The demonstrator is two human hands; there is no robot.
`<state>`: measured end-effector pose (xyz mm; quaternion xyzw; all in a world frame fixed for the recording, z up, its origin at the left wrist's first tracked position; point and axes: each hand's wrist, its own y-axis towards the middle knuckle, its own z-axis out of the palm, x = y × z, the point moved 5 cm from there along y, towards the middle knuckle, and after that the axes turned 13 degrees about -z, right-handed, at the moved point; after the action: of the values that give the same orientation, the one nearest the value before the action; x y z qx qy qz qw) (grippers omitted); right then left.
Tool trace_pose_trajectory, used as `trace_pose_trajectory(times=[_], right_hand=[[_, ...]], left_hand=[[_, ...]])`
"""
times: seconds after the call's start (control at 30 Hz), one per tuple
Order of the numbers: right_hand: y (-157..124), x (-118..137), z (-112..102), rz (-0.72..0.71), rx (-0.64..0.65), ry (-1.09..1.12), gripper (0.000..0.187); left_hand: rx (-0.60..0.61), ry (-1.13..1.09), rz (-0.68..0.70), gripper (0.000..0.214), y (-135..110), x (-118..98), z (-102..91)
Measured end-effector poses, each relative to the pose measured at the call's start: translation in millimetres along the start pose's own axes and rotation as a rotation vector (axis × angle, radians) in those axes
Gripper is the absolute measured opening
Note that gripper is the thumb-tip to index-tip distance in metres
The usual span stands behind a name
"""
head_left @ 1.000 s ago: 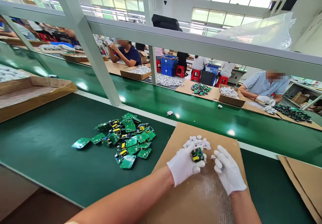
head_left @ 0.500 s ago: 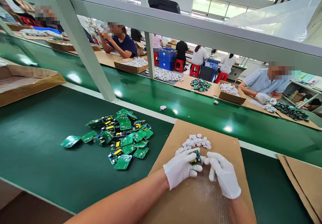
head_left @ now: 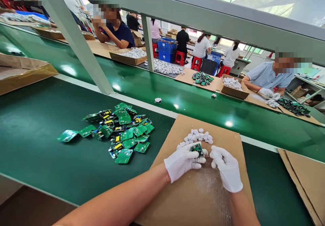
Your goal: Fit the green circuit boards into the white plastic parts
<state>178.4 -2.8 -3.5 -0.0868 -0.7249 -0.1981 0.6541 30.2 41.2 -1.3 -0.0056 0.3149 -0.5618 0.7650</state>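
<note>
My left hand (head_left: 184,161), in a white glove, is closed around a small green circuit board (head_left: 197,149) with parts mounted on its upward face. Just to its right, my gloved right hand (head_left: 225,167) has its thumb and fingers pinched together, a small gap from the board. Whatever lies between those fingertips, if anything, is too small to make out. Behind both hands is a loose cluster of small white pieces (head_left: 196,136), on a brown cardboard sheet (head_left: 200,192). A pile of green circuit boards (head_left: 124,134) lies left of the sheet on the green tabletop.
A green conveyor belt (head_left: 137,95) runs beyond the table, carrying a white-topped piece (head_left: 157,100). A slanted metal post (head_left: 81,43) and crossbeam (head_left: 177,12) stand ahead. An open cardboard box (head_left: 25,75) sits left, cardboard sheets (head_left: 304,185) right. Co-workers sit across the belt.
The view has tipped slightly, so most things sit higher in the picture. My right hand's fingers have drawn closer together. My left hand keeps the circuit board at nearly the same spot over the cardboard.
</note>
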Motion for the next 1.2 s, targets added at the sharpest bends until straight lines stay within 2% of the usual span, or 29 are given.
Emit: trace_pose_trajectory(times=[0.1,0.17,0.3,0.37,0.47,0.57,0.63,0.7,0.8,0.93,1.03,1.13,1.2], right_hand=[[-2.8,-1.6,-0.7,0.074,0.013,-0.020,0.040],[-2.6,-1.4,-0.2,0.060,0.027,-0.047,0.039],[1.5,10.4,2.0,-0.259,0.067,-0.183,0.013],[1.8,14.2,2.5,-0.344,0.075,-0.214,0.006],[1.8,11.2,1.4,-0.216,0.038,-0.153,0.009],[-0.4,7.3,3.7,-0.042,0.017,-0.028,0.031],[-2.2,7.2,6.6,-0.003,0.039,0.028,0.037],[-3.6,8.0,6.4,-0.009,0.040,0.027,0.034],[-5.1,10.7,1.9,-0.079,0.006,0.000,0.035],[-8.0,10.0,3.7,-0.137,0.087,-0.069,0.033],[-9.9,9.2,6.5,-0.183,0.093,-0.152,0.034],[-10.1,17.2,11.5,-0.356,0.098,-0.271,0.019],[-10.5,25.1,16.2,-0.508,0.136,-0.373,0.017]], left_hand=[[-0.006,0.007,-0.012,0.036,1.1,0.6,-1.1],[-0.011,0.015,-0.019,0.038,2.2,1.5,-2.7],[-0.006,0.031,-0.021,0.042,3.7,3.1,-5.1],[0.005,0.040,-0.020,0.042,3.6,3.4,-4.1],[-0.004,0.055,-0.022,0.048,2.9,3.4,-1.4],[-0.026,0.082,0.008,0.049,1.9,1.7,1.3],[-0.041,0.116,0.034,0.042,1.5,0.4,2.1],[-0.077,0.141,0.052,0.038,1.3,-0.8,1.2],[-0.144,0.181,0.077,0.039,0.9,-3.3,-1.1],[-0.169,0.254,0.100,0.038,2.0,-5.9,-2.5],[-0.177,0.276,0.135,0.047,3.8,-6.9,-5.7],[-0.183,0.340,0.167,0.053,5.7,-6.7,-8.5],[-0.172,0.399,0.170,0.052,7.2,-5.1,-9.2]])
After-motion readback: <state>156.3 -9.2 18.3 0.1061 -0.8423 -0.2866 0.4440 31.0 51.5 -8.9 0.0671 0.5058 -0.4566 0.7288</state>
